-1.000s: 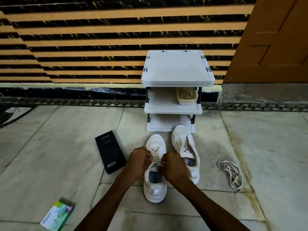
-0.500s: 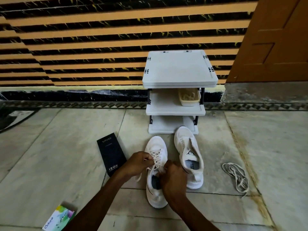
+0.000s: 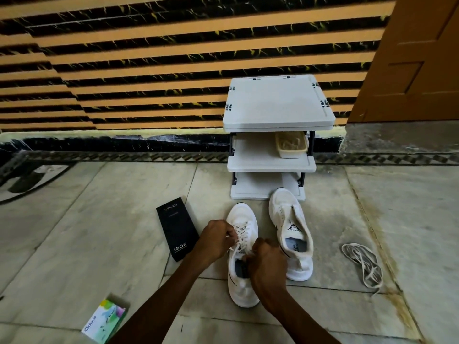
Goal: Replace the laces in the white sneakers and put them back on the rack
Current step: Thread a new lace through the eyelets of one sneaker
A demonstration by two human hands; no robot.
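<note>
Two white sneakers stand on the floor before a grey three-tier rack (image 3: pixel 278 105). The left sneaker (image 3: pixel 242 289) carries a white lace (image 3: pixel 242 233) threaded through its eyelets. My left hand (image 3: pixel 217 238) pinches a lace end at the shoe's left side. My right hand (image 3: pixel 267 259) grips the lace over the tongue and hides the shoe's opening. The right sneaker (image 3: pixel 291 232) stands beside it with no lace, its tongue up. A loose off-white lace (image 3: pixel 362 261) lies in a heap on the floor to the right.
A cream tray (image 3: pixel 291 152) of laces sits on the rack's middle shelf. A black box (image 3: pixel 177 230) lies left of the shoes; a small colourful box (image 3: pixel 104 324) lies near the bottom left. A wooden door (image 3: pixel 409 58) stands at the right.
My right hand has dropped lower and nearer onto the tongue of the left sneaker. My left hand has drawn slightly out to the left with the lace.
</note>
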